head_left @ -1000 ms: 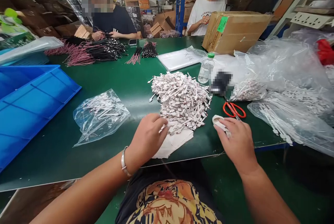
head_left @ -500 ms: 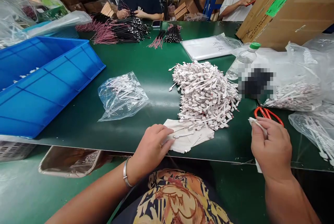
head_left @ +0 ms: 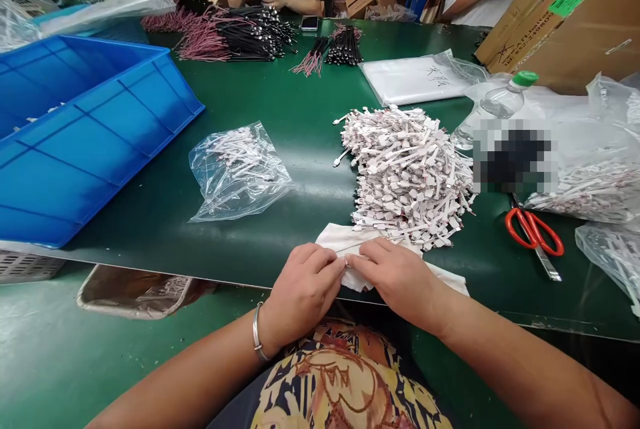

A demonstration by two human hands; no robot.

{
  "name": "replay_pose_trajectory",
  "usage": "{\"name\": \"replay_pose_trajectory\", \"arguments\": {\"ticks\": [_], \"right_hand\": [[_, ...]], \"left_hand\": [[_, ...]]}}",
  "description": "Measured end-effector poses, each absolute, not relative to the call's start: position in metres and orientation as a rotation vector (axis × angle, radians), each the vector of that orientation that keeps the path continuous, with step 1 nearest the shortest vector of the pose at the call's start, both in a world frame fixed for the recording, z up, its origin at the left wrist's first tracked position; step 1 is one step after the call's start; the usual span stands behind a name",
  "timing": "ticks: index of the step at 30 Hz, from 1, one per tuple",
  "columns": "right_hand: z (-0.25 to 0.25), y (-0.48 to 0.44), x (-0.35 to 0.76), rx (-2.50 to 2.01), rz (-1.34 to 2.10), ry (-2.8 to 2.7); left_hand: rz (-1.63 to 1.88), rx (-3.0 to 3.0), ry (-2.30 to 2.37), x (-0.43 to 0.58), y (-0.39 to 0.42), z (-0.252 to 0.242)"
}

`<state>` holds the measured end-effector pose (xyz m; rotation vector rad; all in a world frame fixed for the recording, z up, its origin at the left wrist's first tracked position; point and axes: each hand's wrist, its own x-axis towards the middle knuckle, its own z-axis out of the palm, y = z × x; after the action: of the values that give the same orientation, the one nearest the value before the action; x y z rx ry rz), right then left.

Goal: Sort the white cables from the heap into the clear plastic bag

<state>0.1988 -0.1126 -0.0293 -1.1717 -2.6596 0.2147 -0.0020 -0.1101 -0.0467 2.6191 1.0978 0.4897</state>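
Note:
My left hand (head_left: 307, 286) and my right hand (head_left: 400, 276) meet low at the table's near edge, fingertips pinched together. Between them a small pale tip shows, seemingly the end of a short white cable in my left fingers; the rest is covered. Whatever my right fingers pinch is hidden. Beneath both hands spreads a white cloth (head_left: 335, 236), and another stretch of white fabric reaches out past my right wrist. Just behind lies a big heap of short white cables with connectors (head_left: 410, 176). A clear plastic bag (head_left: 240, 172) of similar cables rests farther left.
A blue bin (head_left: 120, 129) fills the left side. Red-handled scissors (head_left: 534, 232), a bottle (head_left: 500, 106) and bagged cables (head_left: 595, 182) lie right, before a carton (head_left: 565, 29). Black and pink wire bundles (head_left: 235, 36) sit across the table, near two people.
My right hand has come left from beside the scissors, where it held white cloth, to meet my left hand. My left hand has closed its fingertips. The view has shifted slightly.

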Motion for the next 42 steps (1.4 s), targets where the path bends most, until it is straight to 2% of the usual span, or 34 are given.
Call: {"name": "replay_pose_trajectory", "arguments": {"ticks": [5, 10, 16, 20, 23, 28, 30, 35, 42], "right_hand": [[-0.023, -0.111, 0.213, -1.061, 0.049, -2.837], [-0.023, -0.111, 0.211, -1.19, 0.07, -2.69], [-0.024, -0.111, 0.209, -1.127, 0.042, -2.796], [-0.01, -0.115, 0.24, -1.273, 0.02, -2.57], [-0.006, -0.122, 0.278, -1.488, -0.14, -2.315], [-0.013, -0.133, 0.318, -1.94, -0.564, -1.981], [-0.016, -0.136, 0.31, -1.867, -0.497, -1.968], [-0.027, -0.138, 0.249, -1.512, 0.026, -2.241], [-0.042, -0.127, 0.214, -1.472, 0.146, -2.313]], "left_hand": [[0.48, 2.607, 1.093, -0.003, -0.109, -0.047], [0.49, 2.615, 1.085, -0.004, -0.109, -0.047], [0.487, 2.6, 1.071, -0.003, -0.108, -0.047], [0.622, 2.49, 1.067, -0.006, -0.108, -0.05], [0.756, 2.354, 1.062, -0.009, -0.106, -0.046], [0.55, 2.391, 1.076, -0.005, -0.096, -0.03], [0.439, 2.412, 1.064, 0.0, -0.091, -0.026], [0.344, 2.403, 1.088, 0.013, -0.085, -0.025], [0.416, 2.543, 1.061, 0.016, -0.093, -0.031]]}}
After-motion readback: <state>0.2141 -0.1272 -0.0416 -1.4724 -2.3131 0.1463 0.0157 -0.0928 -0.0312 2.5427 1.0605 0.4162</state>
